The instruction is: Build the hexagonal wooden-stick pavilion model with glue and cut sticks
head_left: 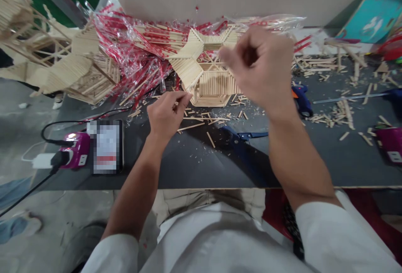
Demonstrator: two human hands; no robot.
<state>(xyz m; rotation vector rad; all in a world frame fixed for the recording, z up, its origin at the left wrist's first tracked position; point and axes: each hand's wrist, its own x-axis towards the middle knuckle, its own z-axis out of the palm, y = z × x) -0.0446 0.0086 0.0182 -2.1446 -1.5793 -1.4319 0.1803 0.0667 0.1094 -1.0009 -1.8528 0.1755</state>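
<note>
A small model built of thin wooden sticks (218,82), with flat slatted panels around a hexagonal frame, stands on the dark table. At its near left corner is my left hand (166,113), thumb and forefinger pinched together; whether they grip the model or some small thing cannot be made out. My right hand (264,70) is raised in front of the model's right side, slightly blurred, with its fingers curled in. Anything inside that curl is hidden, and the hand covers part of the model. Blue cutting pliers (235,137) lie on the table below the hands.
Red-and-clear plastic packs of sticks (135,51) are heaped behind. A larger stick model (75,63) stands left. Near the left edge lie a phone (108,147) and a purple power adapter (75,149) with cables. A blue glue gun (302,99) and stick scraps (342,114) lie right.
</note>
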